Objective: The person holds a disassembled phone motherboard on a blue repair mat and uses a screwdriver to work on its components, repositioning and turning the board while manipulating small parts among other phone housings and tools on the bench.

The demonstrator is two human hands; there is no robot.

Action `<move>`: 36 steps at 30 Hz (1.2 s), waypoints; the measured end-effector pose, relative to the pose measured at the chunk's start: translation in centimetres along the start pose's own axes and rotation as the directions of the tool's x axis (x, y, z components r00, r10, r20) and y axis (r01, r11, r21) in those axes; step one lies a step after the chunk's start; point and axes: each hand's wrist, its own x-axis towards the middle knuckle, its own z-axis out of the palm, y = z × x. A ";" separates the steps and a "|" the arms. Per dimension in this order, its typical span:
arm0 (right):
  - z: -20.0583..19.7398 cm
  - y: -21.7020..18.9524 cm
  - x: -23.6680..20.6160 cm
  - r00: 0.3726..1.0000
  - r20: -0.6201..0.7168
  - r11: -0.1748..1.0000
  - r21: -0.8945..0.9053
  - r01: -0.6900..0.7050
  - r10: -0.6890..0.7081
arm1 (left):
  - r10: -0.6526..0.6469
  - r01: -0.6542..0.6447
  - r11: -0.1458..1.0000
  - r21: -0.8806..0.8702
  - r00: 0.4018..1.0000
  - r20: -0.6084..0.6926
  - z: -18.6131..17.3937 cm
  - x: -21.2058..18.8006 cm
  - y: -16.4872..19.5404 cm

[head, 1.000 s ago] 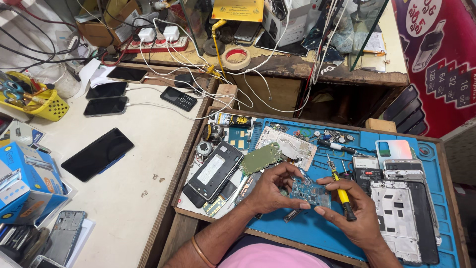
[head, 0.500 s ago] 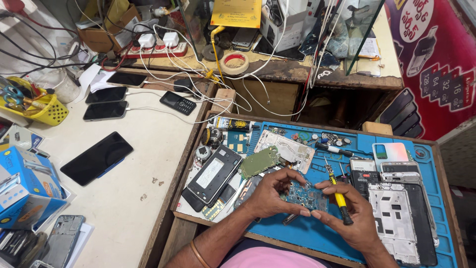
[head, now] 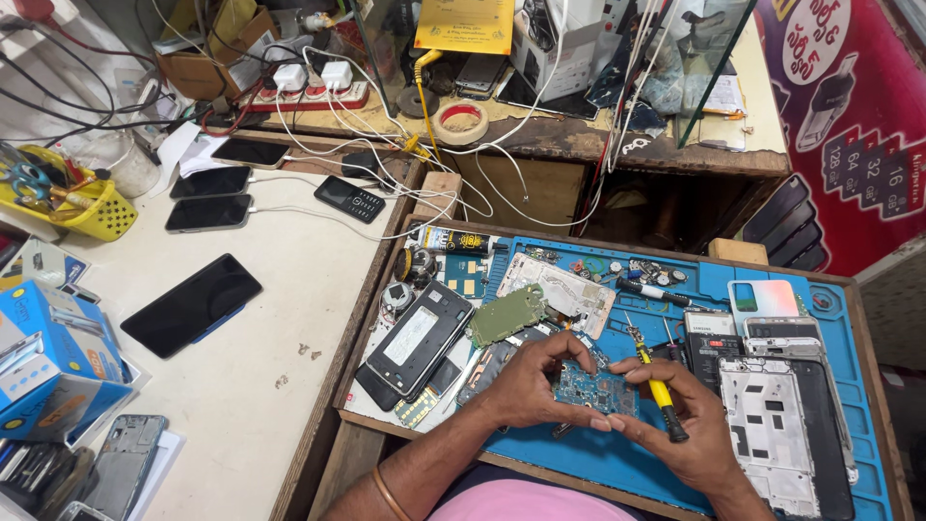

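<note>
My left hand (head: 529, 386) pinches a small blue circuit board (head: 590, 389) over the blue work mat (head: 617, 463). My right hand (head: 687, 417) touches the board's right edge and holds a yellow-handled screwdriver (head: 654, 384) that points up and away from me. A green circuit board (head: 508, 315) lies just beyond my left hand. An opened phone frame (head: 774, 425) rests to the right of my right hand.
A black phone body (head: 417, 338) lies at the mat's left. Several dark phones (head: 191, 303) lie on the white counter, some on charging cables. A yellow basket (head: 72, 198), blue boxes (head: 53, 362), a power strip (head: 307, 95) and a tape roll (head: 460, 121) surround the bench.
The view has tilted slightly; both hands stay on the blue board, with the screwdriver held much the same.
</note>
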 end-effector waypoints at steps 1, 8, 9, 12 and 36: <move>0.1 0.0 -0.1 1.000 -0.002 1.000 -0.001 -0.007 0.007 | 0.009 -0.009 1.000 0.014 1.000 0.001 0.0 -0.1 0.1; 0.2 -0.3 0.2 1.000 -0.012 1.000 -0.009 -0.017 0.017 | -0.079 0.077 0.990 0.116 0.997 0.006 -0.3 0.1 0.5; 0.2 -0.3 0.2 1.000 -0.017 0.999 -0.021 -0.026 0.025 | -0.065 0.064 0.993 0.099 0.998 0.006 -0.2 0.1 0.5; 0.2 -0.3 0.3 1.000 -0.012 1.000 -0.019 -0.014 0.013 | -0.089 0.088 0.993 0.078 0.996 0.008 -0.2 0.1 0.3; 0.6 -0.3 0.1 0.999 -0.029 1.000 -0.019 -0.022 0.021 | -0.040 0.042 0.983 -0.180 0.999 0.012 -0.3 -0.3 -1.9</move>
